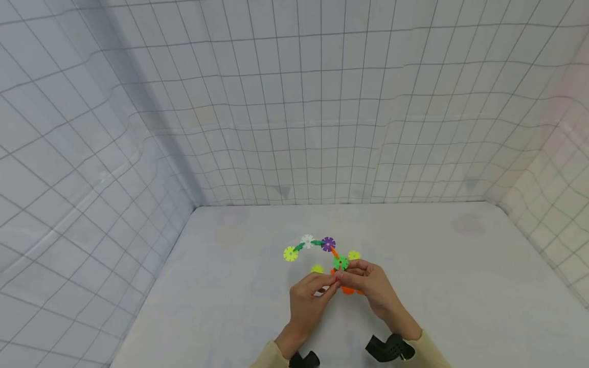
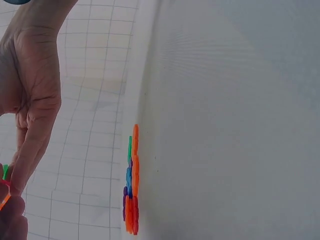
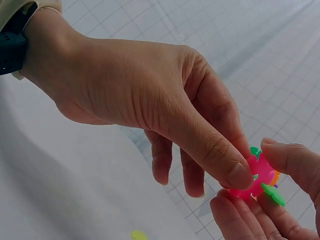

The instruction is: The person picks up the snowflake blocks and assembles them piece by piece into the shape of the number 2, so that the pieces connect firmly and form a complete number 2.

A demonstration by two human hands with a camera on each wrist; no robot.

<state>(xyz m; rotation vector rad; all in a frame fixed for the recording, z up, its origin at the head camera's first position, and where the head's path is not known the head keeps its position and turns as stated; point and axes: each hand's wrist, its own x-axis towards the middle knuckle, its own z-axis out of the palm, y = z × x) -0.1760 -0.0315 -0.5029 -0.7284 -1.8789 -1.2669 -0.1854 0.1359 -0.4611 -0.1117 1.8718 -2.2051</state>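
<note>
Both hands meet over the table around a pink notched snowflake disc (image 3: 256,176). My right hand (image 1: 376,290) pinches it, the thumb lying on its face in the right wrist view. From the other side my left hand (image 1: 307,301) grips it between thumb and fingers. A green disc (image 1: 340,262) joins the pink one. Beyond it a curved chain runs left through an orange disc (image 1: 334,252), a purple disc (image 1: 328,244), a white disc (image 1: 307,241) and a yellow disc (image 1: 290,253), with green discs slotted edge-on between. Fingers hide part of the pink disc.
Near the hands are a yellow disc (image 1: 354,254), another yellow disc (image 1: 317,268) and an orange disc (image 1: 347,290), partly covered. Several coloured discs (image 2: 135,175) appear edge-on in the left wrist view. Gridded white sheets (image 1: 299,102) enclose the white table (image 1: 221,286).
</note>
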